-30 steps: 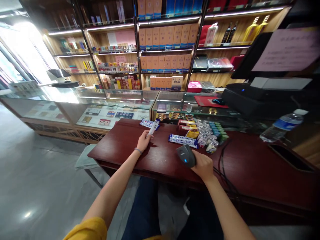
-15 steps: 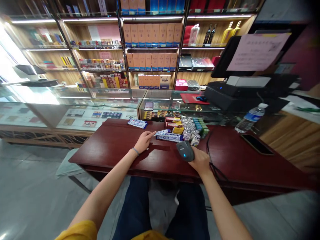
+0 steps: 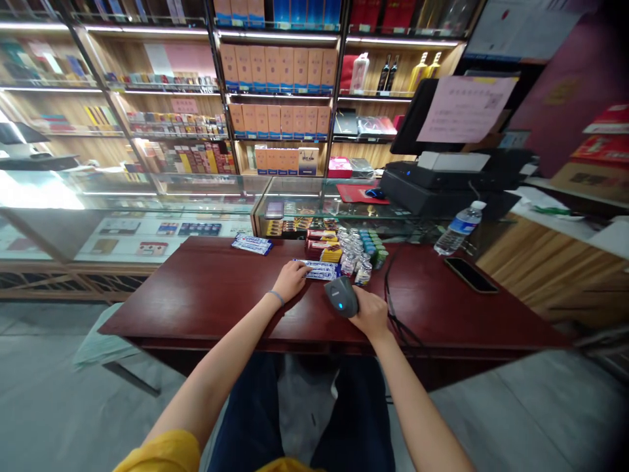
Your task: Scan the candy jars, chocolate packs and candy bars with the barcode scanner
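The left hand (image 3: 291, 280) extends over the desk (image 3: 206, 282), back of the hand up, with its fingertips at the left end of the blue-and-white packets (image 3: 324, 271). Its fingers lie close together; whether they pinch a packet cannot be determined from this view. The right hand (image 3: 371, 311) is closed around a dark grey scanner (image 3: 340, 295), above the near part of the desk. A blue indicator light (image 3: 341, 306) is lit on the scanner.

The blue-and-white packets lie at the middle of the desk, on the far side of the scanner. Directly beyond them are red-brown and yellow packs (image 3: 331, 254). To the right of these, small silver-topped containers (image 3: 363, 271) are grouped in rows, with blue and green containers (image 3: 376, 254) adjoining on the right. A second group of packets (image 3: 252, 244) lies at the far left, well apart from the first.

A black cable (image 3: 387, 288) runs across the desk to the right of the right hand. Farther right are a water bottle (image 3: 460, 227) and, on its near side, a flat dark phone (image 3: 470, 275). A glass display case (image 3: 206, 200) stands beyond the desk.
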`<state>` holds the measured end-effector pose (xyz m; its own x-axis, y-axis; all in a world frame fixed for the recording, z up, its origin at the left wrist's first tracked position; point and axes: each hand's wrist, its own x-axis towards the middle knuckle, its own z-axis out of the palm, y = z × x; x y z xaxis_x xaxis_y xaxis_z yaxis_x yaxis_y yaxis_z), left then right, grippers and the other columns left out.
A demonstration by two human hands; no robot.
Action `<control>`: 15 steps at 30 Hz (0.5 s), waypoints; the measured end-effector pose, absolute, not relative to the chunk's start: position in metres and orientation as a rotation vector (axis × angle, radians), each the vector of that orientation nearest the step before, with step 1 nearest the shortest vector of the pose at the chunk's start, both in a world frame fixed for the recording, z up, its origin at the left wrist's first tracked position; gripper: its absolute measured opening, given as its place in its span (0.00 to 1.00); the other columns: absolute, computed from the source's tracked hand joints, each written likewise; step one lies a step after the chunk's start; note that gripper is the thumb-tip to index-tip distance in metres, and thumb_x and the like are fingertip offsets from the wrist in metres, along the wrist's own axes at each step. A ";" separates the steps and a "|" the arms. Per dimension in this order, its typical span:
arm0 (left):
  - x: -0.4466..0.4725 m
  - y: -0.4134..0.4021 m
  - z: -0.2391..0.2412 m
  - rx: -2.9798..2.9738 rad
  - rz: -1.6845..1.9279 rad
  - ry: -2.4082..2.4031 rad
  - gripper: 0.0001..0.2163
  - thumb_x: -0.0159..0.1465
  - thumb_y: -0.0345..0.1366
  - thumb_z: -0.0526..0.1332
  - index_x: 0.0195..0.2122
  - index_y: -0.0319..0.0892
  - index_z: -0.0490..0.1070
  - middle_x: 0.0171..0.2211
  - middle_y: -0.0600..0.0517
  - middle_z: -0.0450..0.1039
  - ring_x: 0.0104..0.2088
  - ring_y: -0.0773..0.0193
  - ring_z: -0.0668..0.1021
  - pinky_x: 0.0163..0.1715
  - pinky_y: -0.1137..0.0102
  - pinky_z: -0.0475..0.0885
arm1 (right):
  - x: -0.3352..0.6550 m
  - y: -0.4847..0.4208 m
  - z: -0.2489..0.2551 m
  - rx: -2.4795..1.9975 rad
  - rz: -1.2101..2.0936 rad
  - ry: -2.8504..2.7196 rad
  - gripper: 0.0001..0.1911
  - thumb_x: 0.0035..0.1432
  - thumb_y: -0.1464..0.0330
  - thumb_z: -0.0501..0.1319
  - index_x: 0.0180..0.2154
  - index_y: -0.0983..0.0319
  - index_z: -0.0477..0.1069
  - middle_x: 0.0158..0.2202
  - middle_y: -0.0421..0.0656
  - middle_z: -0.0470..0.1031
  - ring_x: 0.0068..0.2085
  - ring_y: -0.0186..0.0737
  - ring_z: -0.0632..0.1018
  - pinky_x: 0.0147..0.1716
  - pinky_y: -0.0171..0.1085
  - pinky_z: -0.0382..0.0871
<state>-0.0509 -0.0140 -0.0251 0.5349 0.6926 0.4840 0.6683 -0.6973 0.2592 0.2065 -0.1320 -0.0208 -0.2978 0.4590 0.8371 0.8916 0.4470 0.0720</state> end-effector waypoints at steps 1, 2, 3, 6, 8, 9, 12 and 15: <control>-0.051 -0.013 -0.026 2.710 0.887 1.219 0.17 0.64 0.29 0.58 0.53 0.46 0.75 0.48 0.44 0.73 0.50 0.52 0.72 0.53 0.56 0.68 | 0.206 -0.132 -0.021 -1.140 -0.705 -1.921 0.19 0.60 0.65 0.57 0.50 0.68 0.71 0.32 0.48 0.80 0.31 0.44 0.79 0.33 0.38 0.67; -0.051 -0.013 -0.027 2.707 0.887 1.229 0.17 0.64 0.29 0.58 0.53 0.46 0.76 0.48 0.44 0.73 0.50 0.52 0.72 0.53 0.56 0.67 | 0.206 -0.132 -0.022 -1.143 -0.705 -1.918 0.19 0.60 0.65 0.57 0.50 0.68 0.71 0.32 0.48 0.80 0.31 0.44 0.79 0.33 0.38 0.67; -0.051 -0.013 -0.028 2.708 0.886 1.235 0.17 0.64 0.30 0.59 0.53 0.46 0.76 0.48 0.44 0.73 0.50 0.52 0.72 0.53 0.55 0.67 | 0.207 -0.131 -0.022 -1.144 -0.704 -1.917 0.19 0.60 0.65 0.57 0.50 0.68 0.70 0.33 0.48 0.80 0.32 0.44 0.79 0.33 0.39 0.68; -0.051 -0.014 -0.028 2.712 0.886 1.250 0.18 0.64 0.30 0.59 0.54 0.46 0.75 0.48 0.44 0.73 0.51 0.51 0.72 0.53 0.55 0.66 | 0.208 -0.130 -0.025 -1.141 -0.705 -1.919 0.19 0.60 0.65 0.57 0.50 0.68 0.70 0.34 0.48 0.81 0.33 0.44 0.80 0.34 0.39 0.68; -0.051 -0.015 -0.027 2.707 0.882 1.262 0.18 0.63 0.31 0.60 0.54 0.47 0.75 0.48 0.45 0.73 0.51 0.51 0.72 0.54 0.55 0.66 | 0.209 -0.129 -0.026 -1.137 -0.709 -1.933 0.19 0.60 0.64 0.57 0.50 0.68 0.70 0.34 0.49 0.81 0.33 0.44 0.80 0.34 0.39 0.68; -0.052 -0.016 -0.026 2.700 0.877 1.268 0.18 0.63 0.31 0.60 0.54 0.47 0.75 0.48 0.45 0.73 0.52 0.51 0.72 0.54 0.55 0.66 | 0.210 -0.129 -0.026 -1.137 -0.713 -1.938 0.20 0.60 0.64 0.57 0.50 0.69 0.70 0.34 0.49 0.81 0.32 0.44 0.80 0.33 0.39 0.68; -0.063 -0.015 -0.022 2.674 0.879 1.268 0.17 0.64 0.35 0.62 0.54 0.48 0.75 0.50 0.45 0.74 0.54 0.51 0.72 0.55 0.55 0.65 | 0.207 -0.127 -0.026 -1.153 -0.716 -1.954 0.20 0.59 0.65 0.57 0.51 0.67 0.70 0.34 0.48 0.81 0.32 0.43 0.80 0.33 0.38 0.68; -0.087 -0.008 -0.019 2.649 0.939 1.240 0.16 0.66 0.39 0.62 0.54 0.46 0.75 0.52 0.44 0.74 0.54 0.52 0.72 0.56 0.56 0.66 | 0.200 -0.125 -0.024 -1.152 -0.713 -1.945 0.20 0.59 0.66 0.58 0.51 0.67 0.70 0.34 0.47 0.81 0.31 0.43 0.80 0.33 0.37 0.68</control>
<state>-0.0866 -0.0079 -0.0193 0.4877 0.7166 0.4986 0.6741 -0.6720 0.3066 0.2000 -0.1249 -0.0239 -0.3114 0.4752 0.8229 0.8944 0.4391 0.0849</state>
